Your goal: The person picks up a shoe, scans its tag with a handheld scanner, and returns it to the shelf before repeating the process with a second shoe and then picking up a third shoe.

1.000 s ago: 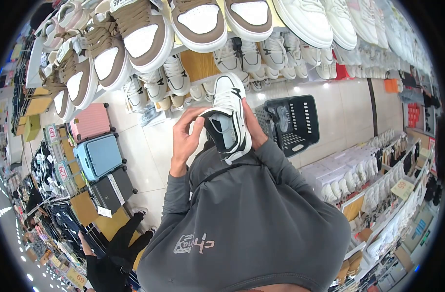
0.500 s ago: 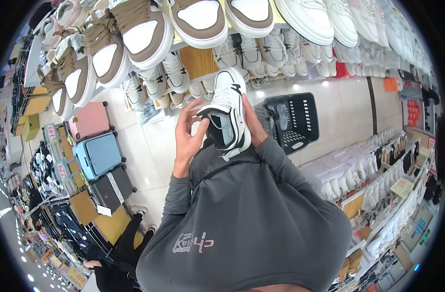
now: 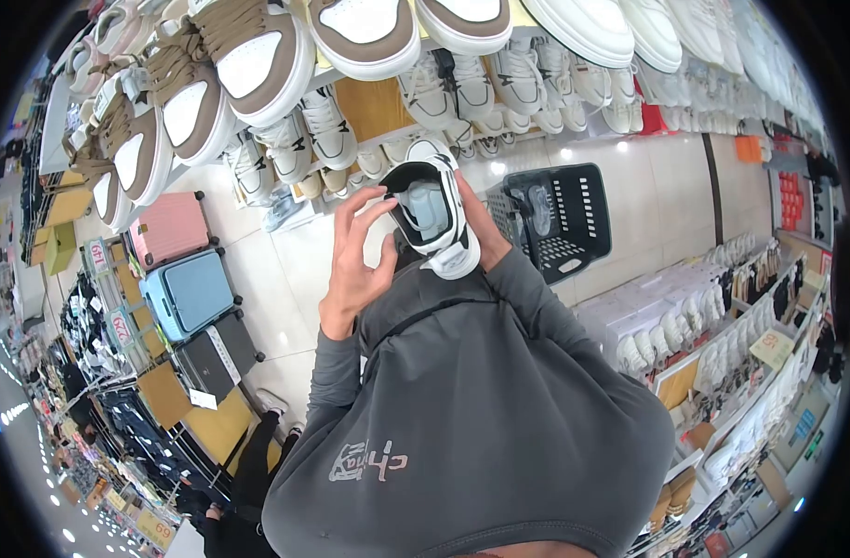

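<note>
A white sneaker with black trim (image 3: 458, 253) is held up in front of my body, its opening facing me so the grey insole shows. My right hand (image 3: 482, 229) grips its right side, with most of the fingers hidden behind the shoe. On the other side, my left hand (image 3: 358, 265) has its thumb and fingers apart, fingertips right at the dark collar. Similar white sneakers with dark lines (image 3: 330, 128) stand on the lower shelf just beyond.
Brown-and-white sneakers (image 3: 256, 70) line the upper shelf ahead. A dark shopping basket (image 3: 588, 219) with something inside stands on the floor to the right. Pink (image 3: 169, 228) and blue suitcases (image 3: 191, 293) stand left. A person in black (image 3: 256, 456) is at lower left.
The sneaker has tipped, so its opening now faces up toward me and its toe points away. My left hand has spread its thumb and fingers wider beside the collar.
</note>
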Action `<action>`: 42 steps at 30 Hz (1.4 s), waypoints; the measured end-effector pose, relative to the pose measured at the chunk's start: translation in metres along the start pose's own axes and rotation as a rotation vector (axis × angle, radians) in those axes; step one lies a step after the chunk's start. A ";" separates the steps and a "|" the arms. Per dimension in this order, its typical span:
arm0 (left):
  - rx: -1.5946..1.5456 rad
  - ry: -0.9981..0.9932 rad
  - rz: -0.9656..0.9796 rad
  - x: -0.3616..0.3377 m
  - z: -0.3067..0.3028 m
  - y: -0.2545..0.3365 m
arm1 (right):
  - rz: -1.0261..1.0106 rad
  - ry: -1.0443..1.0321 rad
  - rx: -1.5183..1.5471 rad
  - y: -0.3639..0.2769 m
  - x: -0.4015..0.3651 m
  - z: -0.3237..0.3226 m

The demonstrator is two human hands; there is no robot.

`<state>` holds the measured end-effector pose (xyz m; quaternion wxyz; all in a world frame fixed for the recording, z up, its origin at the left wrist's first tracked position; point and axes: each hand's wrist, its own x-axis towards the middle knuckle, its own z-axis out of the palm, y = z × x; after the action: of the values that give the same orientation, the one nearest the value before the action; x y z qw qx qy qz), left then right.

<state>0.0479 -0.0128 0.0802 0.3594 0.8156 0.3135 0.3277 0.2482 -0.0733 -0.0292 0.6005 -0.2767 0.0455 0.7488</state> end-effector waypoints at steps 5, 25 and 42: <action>-0.097 -0.316 0.024 0.009 0.000 0.007 | 0.067 -0.060 0.086 0.004 0.009 -0.018; -0.024 -0.568 -0.232 0.024 0.020 -0.011 | 0.106 -0.034 -0.101 -0.005 0.012 -0.033; -0.581 -0.136 -0.715 0.053 0.067 -0.071 | -0.350 -0.101 -0.969 -0.094 0.050 -0.013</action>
<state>0.1109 0.0401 0.0053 0.6832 0.5415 0.4457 0.2032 0.3337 -0.0088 -0.0382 0.5211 -0.4902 -0.3822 0.5849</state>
